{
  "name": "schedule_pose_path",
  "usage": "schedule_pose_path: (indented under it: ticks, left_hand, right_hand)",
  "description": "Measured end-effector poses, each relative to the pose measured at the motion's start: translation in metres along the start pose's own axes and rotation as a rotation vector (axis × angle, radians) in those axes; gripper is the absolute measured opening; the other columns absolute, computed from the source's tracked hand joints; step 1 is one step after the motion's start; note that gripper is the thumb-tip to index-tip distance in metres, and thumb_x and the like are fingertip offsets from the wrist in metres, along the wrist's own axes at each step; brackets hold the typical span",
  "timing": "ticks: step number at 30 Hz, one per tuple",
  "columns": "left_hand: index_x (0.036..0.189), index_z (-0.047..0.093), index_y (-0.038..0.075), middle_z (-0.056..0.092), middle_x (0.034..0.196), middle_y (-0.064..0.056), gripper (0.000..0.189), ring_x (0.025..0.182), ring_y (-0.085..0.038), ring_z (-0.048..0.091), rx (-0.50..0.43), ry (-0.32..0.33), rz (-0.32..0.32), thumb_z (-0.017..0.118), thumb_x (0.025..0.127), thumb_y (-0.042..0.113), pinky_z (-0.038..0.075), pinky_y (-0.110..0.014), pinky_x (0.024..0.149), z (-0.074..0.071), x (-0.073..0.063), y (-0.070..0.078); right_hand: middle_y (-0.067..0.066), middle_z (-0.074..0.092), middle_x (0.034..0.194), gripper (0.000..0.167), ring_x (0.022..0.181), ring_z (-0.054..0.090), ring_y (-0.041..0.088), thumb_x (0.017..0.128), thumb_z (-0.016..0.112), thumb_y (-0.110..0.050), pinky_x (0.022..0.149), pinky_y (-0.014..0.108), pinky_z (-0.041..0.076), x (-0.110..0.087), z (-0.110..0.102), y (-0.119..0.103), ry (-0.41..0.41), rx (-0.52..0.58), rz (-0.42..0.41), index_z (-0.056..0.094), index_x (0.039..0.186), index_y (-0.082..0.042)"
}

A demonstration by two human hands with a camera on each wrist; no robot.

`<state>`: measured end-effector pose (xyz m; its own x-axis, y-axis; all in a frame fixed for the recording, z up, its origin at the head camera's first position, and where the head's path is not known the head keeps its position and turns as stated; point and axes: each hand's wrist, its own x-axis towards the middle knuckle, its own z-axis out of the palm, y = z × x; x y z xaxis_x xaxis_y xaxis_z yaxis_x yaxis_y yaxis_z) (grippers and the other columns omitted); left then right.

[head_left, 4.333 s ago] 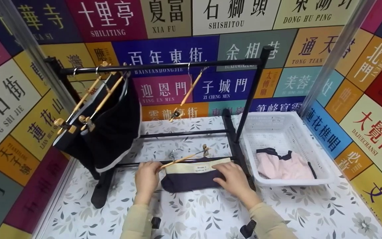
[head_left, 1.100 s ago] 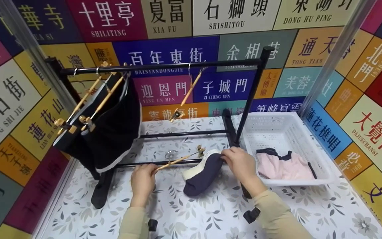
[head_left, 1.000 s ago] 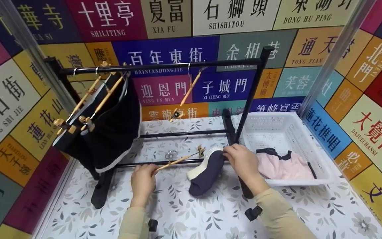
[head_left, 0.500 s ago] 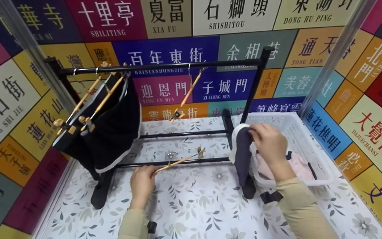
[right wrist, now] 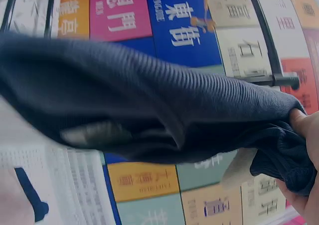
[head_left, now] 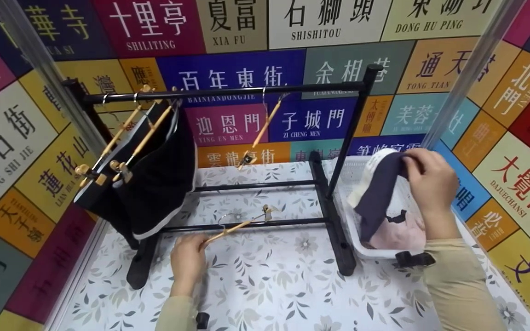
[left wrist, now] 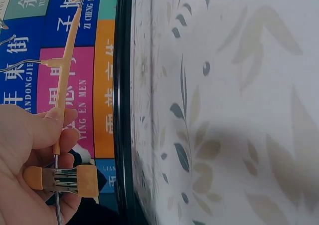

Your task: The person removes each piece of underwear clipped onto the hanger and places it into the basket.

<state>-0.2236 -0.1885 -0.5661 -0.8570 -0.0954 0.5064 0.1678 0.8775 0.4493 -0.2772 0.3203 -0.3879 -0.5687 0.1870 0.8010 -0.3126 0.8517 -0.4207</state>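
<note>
My left hand [head_left: 187, 264] holds one end of a clip hanger [head_left: 233, 231] low in front of the black rack. In the left wrist view, thumb and fingers grip the orange-brown bar [left wrist: 65, 70], with a metal clip [left wrist: 62, 179] beside the palm. Nothing hangs from this hanger. At the right, my right hand [head_left: 433, 184] pinches the top edge of a navy-and-cream garment [head_left: 380, 191], which dangles over the white basket [head_left: 371, 253]. Ribbed navy cloth [right wrist: 174, 85] fills much of the right wrist view. A pink garment [head_left: 396, 235] with dark trim lies in the basket, partly covered.
The black rack [head_left: 311, 87] stands on the flower-patterned tabletop [head_left: 283, 285]. Black garments [head_left: 164, 170] hang from clip hangers at its left, and a bare hanger [head_left: 265, 128] hangs right of centre. Panels with printed lettering [head_left: 242, 73] enclose the back and sides.
My right hand has lifted the navy-and-cream garment off the tabletop and carried it right, over the basket. The left hand, still holding the hanger, has shifted slightly left and nearer.
</note>
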Motion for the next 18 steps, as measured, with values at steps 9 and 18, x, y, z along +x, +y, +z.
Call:
schedule_pose_path:
  ticks: [9,18]
  left_hand:
    - [0.086,0.074,0.012,0.072,0.087,-0.006,0.008,0.081,-0.035,0.061,0.008,0.008,-0.017,0.077,0.081,0.006,0.048,-0.05,0.07,-0.008,-0.004,-0.013]
    - [0.091,0.076,0.008,0.072,0.088,-0.01,0.01,0.082,-0.038,0.061,0.014,0.024,-0.039,0.076,0.082,0.005,0.047,-0.052,0.072,-0.016,-0.004,-0.016]
  right_hand:
    - [0.016,0.07,0.096,0.012,0.086,0.064,0.034,0.096,0.066,-0.017,0.07,0.047,0.042,-0.001,-0.009,0.034,0.042,-0.075,0.071,0.074,0.098,-0.007]
    - [0.016,0.069,0.099,0.013,0.088,0.063,0.041,0.096,0.066,-0.019,0.07,0.057,0.044,-0.018,-0.002,0.058,-0.039,-0.125,0.137,0.071,0.102,-0.009]
